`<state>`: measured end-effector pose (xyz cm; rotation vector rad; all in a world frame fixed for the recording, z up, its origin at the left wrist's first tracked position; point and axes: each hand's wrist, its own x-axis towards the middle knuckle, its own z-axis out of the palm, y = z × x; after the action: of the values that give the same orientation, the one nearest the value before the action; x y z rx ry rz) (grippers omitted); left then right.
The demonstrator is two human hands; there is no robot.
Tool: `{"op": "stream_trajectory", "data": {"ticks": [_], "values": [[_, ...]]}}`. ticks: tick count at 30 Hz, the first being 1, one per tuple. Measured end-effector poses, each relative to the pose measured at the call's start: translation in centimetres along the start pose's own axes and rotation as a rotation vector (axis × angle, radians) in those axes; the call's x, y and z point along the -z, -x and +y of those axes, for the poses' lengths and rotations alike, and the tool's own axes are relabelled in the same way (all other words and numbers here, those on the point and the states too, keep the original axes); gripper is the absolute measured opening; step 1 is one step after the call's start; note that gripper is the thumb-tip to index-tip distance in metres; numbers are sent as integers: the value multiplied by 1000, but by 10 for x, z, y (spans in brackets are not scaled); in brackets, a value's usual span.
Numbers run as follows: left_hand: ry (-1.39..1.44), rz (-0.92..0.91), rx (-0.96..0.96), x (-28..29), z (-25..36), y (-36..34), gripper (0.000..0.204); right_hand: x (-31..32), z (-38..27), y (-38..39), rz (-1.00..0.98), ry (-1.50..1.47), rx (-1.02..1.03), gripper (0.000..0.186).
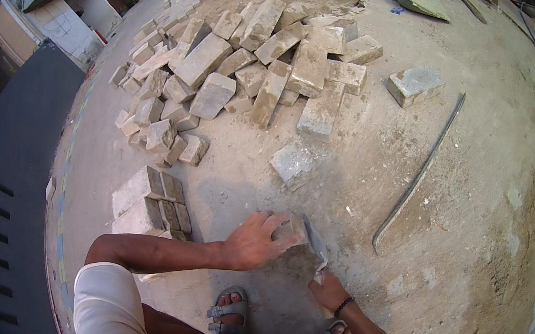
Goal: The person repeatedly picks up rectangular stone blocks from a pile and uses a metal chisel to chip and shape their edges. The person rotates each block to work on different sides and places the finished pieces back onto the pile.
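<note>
Just ahead of my sandalled feet, my left hand [256,239] is closed round a grey paving block [293,233], with fingers over its top. My right hand [328,292] grips the handle of a trowel [316,242]. The trowel's metal blade is upright against the block's right side; I cannot tell whether they touch. Dusty crumbs lie on the ground around the block. A little farther off rests a pale, rough slab-like block [292,165] in grey powder.
Left of my arm stands a neat stack of blocks [143,201]. A large loose heap of blocks [255,63] spreads beyond. To the right lie a single block [416,85] and a long thin curved strip [420,178]. A dark slotted panel [12,186] borders the far left.
</note>
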<state>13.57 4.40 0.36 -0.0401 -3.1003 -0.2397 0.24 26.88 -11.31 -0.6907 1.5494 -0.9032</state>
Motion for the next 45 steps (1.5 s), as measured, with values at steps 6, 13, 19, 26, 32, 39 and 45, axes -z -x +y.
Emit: {"op": "stream_trajectory", "data": {"ticks": [6, 13, 19, 26, 32, 39, 45], "values": [[15, -131, 129, 6, 13, -17, 40, 0, -31, 18, 228, 41, 160, 45], [33, -175, 62, 10, 14, -28, 28, 3, 6, 2, -13, 0, -213, 48], [111, 0, 236, 11, 4, 14, 61, -4, -48, 58, 310, -23, 204, 46], [171, -268, 453, 16, 3, 1, 80, -6, 25, 15, 111, 144, -31, 50], [147, -290, 440, 14, -7, 12, 79, 22, -34, 37, 259, -93, -8, 43], [137, -193, 387, 8, -1, 5, 80, 13, -74, 93, 323, -211, 331, 34], [126, -155, 341, 3, -3, 5, 80, -27, -24, 47, 89, 6, 232, 44]]}}
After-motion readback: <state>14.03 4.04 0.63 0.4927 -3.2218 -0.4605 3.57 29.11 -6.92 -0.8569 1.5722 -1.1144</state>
